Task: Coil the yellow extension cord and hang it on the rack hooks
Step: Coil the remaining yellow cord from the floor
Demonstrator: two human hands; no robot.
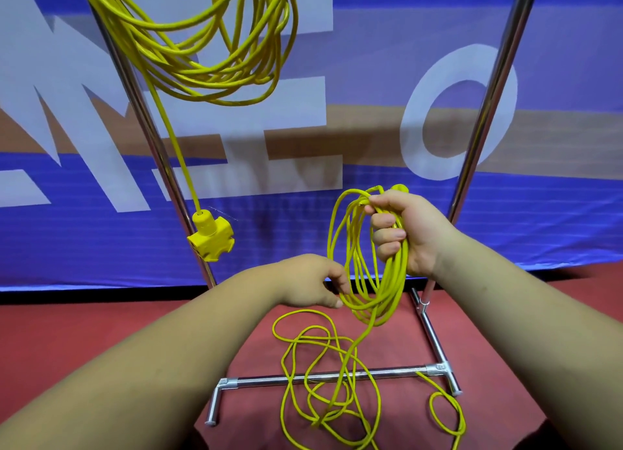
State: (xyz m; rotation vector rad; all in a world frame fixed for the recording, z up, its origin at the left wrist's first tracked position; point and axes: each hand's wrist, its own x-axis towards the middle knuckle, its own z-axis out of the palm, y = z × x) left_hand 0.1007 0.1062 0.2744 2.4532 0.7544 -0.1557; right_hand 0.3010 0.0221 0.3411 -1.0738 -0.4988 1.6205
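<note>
The task is judged to be partly done. Several loops of the yellow extension cord (393,289) are gathered in the right hand (409,234), whose fingers are wrapped tightly round the top of the bundle, with a plug end seemingly poking out above the fist. One strand at the bundle's left side is pinched by the curled fingers of the left hand (308,281). A good deal of loose cord (343,373) is left in tangled loops on the red floor (84,341), across the rack's base bar (269,380), so more coiling is needed before hanging. The hooks are not in view. A second yellow coil (215,78) is already hung above, its three-way outlet block (210,235) dangling beside the chrome upright (148,129). On the blue banner (573,78) only a large white "O" (413,122) can be read; the other letters are cut off
</note>
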